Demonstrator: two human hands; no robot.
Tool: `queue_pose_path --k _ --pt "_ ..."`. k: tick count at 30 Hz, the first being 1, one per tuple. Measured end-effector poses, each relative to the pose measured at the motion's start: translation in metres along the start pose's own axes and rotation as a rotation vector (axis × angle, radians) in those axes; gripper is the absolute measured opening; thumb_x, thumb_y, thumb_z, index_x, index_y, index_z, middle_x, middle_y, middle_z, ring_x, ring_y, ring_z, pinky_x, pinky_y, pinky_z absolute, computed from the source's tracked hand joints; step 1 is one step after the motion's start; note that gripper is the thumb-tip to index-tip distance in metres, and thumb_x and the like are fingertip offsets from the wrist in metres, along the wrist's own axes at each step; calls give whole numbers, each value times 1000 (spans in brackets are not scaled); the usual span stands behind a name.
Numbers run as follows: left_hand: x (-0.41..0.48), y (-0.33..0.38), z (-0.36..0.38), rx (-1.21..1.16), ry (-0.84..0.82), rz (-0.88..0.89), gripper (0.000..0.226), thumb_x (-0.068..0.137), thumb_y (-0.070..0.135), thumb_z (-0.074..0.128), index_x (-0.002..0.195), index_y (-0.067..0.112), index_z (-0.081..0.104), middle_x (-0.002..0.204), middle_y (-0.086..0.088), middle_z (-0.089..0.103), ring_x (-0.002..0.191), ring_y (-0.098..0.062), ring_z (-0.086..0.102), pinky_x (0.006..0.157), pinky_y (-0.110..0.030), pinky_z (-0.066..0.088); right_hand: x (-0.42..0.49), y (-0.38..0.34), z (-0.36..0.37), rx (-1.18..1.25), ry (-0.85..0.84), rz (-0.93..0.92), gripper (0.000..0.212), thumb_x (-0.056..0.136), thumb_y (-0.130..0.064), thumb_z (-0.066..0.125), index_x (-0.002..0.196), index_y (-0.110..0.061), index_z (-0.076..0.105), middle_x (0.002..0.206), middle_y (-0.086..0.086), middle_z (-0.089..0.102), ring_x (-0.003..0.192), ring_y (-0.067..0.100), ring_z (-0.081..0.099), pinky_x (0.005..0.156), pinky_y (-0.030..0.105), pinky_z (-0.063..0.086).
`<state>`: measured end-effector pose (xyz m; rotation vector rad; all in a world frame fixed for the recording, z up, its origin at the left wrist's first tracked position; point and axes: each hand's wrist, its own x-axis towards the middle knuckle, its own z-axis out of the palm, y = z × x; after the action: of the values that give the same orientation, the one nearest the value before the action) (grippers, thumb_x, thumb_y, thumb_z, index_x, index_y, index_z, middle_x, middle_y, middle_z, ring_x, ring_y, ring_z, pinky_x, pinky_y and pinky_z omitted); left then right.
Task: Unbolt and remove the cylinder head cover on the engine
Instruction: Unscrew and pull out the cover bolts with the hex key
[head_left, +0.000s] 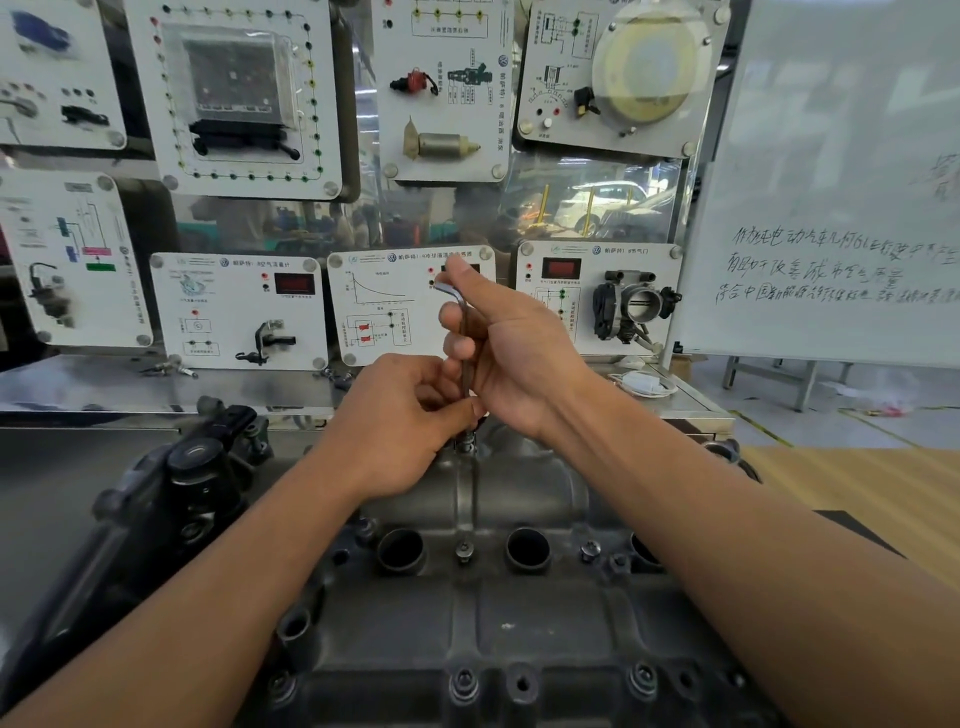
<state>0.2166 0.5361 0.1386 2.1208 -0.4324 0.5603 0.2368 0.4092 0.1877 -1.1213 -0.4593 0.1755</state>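
Steel L-shaped hex key (462, 325), dull cast cover (524, 483)

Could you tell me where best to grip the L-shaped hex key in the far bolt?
Grip the L-shaped metal hex key by its bent top arm, from the right, probably: the shaft stands upright in the dark bolt, so that arm gives leverage.

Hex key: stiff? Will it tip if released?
Probably stiff: the hex key is thin bent metal, straight along its shaft. Likely top-heavy and apt to tip: it stands upright on the bolt, with the right hand and left hand steadying it.
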Motion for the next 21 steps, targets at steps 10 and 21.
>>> queue_pose_path --k 10,21 --pt "1 -1 1 44 1 7 28 83 20 77 66 8 60 52 -6 59 45 -7 46 46 -16 35 -10 -1 1 -100 -149 -54 40 94 -33 62 59 -18 48 50 -6 36 50 11 38 59 27 36" --pt "3 -4 2 38 -16 43 12 88 23 74 79 14 75 66 -16 67 58 -31 58 65 -42 52 -3 -8 -18 43 -54 -34 24 99 -32 54 90 -12 63 77 3 74 69 14 71 67 26 58"
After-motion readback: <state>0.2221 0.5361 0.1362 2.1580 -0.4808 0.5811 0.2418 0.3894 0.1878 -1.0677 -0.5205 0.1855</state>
